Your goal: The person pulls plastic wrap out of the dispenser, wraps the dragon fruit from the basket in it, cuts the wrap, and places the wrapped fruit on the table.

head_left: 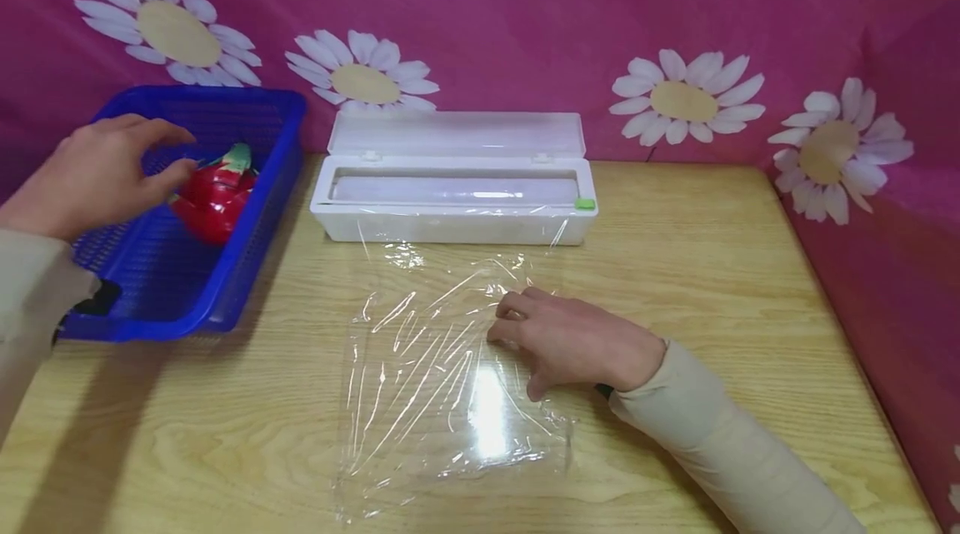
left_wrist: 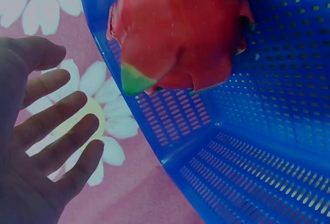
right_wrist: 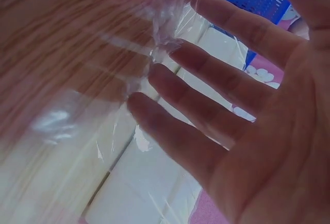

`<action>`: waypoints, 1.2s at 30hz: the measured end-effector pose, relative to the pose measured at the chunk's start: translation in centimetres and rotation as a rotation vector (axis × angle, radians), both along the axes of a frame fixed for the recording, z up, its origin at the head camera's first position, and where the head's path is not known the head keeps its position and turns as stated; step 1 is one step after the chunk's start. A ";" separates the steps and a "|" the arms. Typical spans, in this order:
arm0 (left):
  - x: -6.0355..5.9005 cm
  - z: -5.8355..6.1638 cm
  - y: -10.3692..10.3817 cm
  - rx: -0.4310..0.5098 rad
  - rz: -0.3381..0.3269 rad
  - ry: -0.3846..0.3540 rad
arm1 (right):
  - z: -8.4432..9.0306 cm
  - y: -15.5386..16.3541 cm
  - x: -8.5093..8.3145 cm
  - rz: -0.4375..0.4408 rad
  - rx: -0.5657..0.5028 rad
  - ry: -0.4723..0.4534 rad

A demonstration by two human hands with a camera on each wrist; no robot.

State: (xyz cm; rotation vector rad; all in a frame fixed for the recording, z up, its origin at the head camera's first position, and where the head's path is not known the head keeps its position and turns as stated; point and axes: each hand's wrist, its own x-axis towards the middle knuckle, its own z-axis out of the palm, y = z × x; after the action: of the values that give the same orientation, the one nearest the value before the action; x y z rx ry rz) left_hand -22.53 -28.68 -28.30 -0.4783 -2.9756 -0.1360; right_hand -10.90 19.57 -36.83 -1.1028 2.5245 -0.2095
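Note:
A red dragon fruit with green tips lies in a blue perforated basket at the table's left. My left hand hovers over the basket beside the fruit, fingers spread and holding nothing. A clear sheet of cling film lies flat on the wooden table in front of a white wrap dispenser box with its lid up. My right hand rests on the film's right part, fingers straight and pressing it down.
A pink cloth with white daisies backs the table and hangs along its right side. A green tab sits at the dispenser's right end. Bare wood shows to the right of the film and along the near edge.

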 end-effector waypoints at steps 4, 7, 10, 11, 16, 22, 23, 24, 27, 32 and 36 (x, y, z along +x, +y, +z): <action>-0.5 -0.3 -0.6 -0.016 0.050 -0.055 | 0.0 -0.2 0.0 0.003 -0.002 0.001; -1.0 -0.6 -1.1 -0.016 0.086 -0.104 | 0.0 -0.2 0.0 0.005 0.001 0.001; -1.4 -1.1 -1.6 -0.015 0.116 -0.167 | -0.1 -0.2 -0.1 0.015 0.000 0.006; -1.5 -1.2 -1.7 -0.019 0.129 -0.196 | 0.0 -0.2 -0.1 0.019 0.000 0.009; -2.1 -1.9 -1.8 -0.033 0.156 -0.315 | -0.1 -0.1 -0.1 0.038 -0.006 0.028; -2.7 -2.4 -1.3 0.001 0.170 -0.331 | 0.1 0.0 -0.1 0.016 -0.002 0.015; -2.8 -2.5 -1.2 0.005 0.172 -0.337 | 0.1 0.1 -0.1 0.015 -0.001 0.014; -2.9 -2.6 -1.0 0.004 0.173 -0.342 | 0.1 0.1 -0.1 0.019 -0.003 0.019; -3.3 -3.0 -0.6 0.004 0.164 -0.361 | 0.0 0.2 -0.1 0.031 -0.004 0.031; -3.9 -3.8 -0.3 0.017 0.173 -0.405 | -0.3 0.2 -0.1 0.038 -0.011 0.035; -4.2 -4.4 -0.3 0.039 0.176 -0.458 | -0.3 0.2 -0.1 0.028 -0.004 0.024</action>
State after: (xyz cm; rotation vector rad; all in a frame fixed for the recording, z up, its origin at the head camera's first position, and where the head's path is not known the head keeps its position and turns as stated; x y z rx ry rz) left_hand -26.69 -28.97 -32.65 -0.1976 -3.4331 -0.3247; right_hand -11.03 19.72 -37.16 -1.1482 2.5295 -0.1955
